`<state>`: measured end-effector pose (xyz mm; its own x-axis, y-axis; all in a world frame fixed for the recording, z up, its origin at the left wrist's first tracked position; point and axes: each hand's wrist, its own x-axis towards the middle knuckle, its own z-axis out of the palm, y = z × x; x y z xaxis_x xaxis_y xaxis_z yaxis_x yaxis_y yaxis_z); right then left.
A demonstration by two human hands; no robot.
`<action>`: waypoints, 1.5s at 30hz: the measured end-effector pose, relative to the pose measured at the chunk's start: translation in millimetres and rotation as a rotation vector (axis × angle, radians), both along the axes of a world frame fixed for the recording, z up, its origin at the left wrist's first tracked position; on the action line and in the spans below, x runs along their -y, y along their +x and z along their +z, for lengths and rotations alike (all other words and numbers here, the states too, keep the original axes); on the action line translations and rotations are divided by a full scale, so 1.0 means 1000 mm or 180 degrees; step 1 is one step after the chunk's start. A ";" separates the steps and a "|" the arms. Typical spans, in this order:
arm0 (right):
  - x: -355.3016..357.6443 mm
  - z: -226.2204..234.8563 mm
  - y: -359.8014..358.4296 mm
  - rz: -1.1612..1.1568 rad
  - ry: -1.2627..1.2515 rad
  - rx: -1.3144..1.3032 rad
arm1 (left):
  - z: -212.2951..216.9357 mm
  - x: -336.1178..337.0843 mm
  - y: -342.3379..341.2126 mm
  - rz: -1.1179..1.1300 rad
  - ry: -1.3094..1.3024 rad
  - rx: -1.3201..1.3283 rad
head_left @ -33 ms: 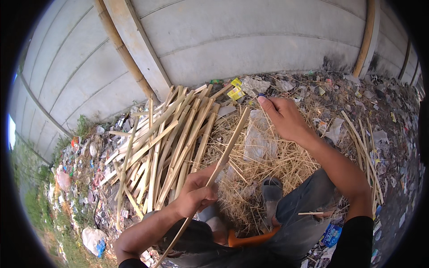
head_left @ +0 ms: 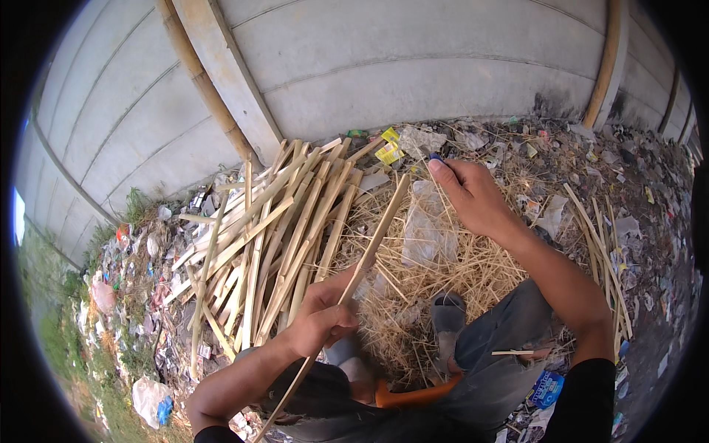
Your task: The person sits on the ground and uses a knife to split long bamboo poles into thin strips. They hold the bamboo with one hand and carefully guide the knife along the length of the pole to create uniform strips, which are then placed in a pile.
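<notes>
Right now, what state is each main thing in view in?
Left hand: closed around wooden strip
Wooden strip: held slanted
Right hand: closed on blue object
Blue object: mostly hidden
Strip pile: loosely heaped
Shavings: scattered
Plastic sheet: crumpled, lying among shavings

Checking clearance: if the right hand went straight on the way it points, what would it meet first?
The right hand points up-left in the picture, so probably the crumpled pale plastic first; depth is unclear, so it might pass above.
</notes>
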<state>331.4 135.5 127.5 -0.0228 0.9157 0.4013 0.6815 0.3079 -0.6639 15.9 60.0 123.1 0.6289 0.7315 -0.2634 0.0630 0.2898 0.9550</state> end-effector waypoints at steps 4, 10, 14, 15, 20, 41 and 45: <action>0.024 0.021 -0.008 0.0236 0.0108 -0.0388 | -0.001 -0.005 -0.001 0.0145 0.0015 -0.0009; 0.036 0.019 -0.022 0.0423 -0.0064 -0.0341 | -0.006 -0.006 -0.001 0.0092 0.0138 -0.0046; 0.035 0.019 -0.026 0.0391 0.0076 -0.0010 | -0.014 -0.008 -0.005 -0.0025 0.0169 0.0000; 0.033 0.018 -0.026 0.0370 0.0046 0.0046 | -0.016 -0.007 -0.006 -0.0037 0.0159 0.0008; 0.028 0.019 -0.028 0.0236 -0.0237 0.0174 | -0.019 -0.008 -0.004 -0.0052 0.0200 -0.0018; 0.032 0.031 -0.060 0.0558 -0.0486 0.0102 | -0.002 -0.014 -0.005 0.0113 0.0235 0.0044; 0.043 0.012 -0.067 0.0721 -0.0379 0.0075 | -0.003 -0.018 0.000 0.0110 0.0323 -0.0096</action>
<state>264.2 92.6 139.2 -0.2407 0.9269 0.2879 0.6197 0.3751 -0.6894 15.6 78.3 119.9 0.5957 0.7766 -0.2052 0.0837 0.1941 0.9774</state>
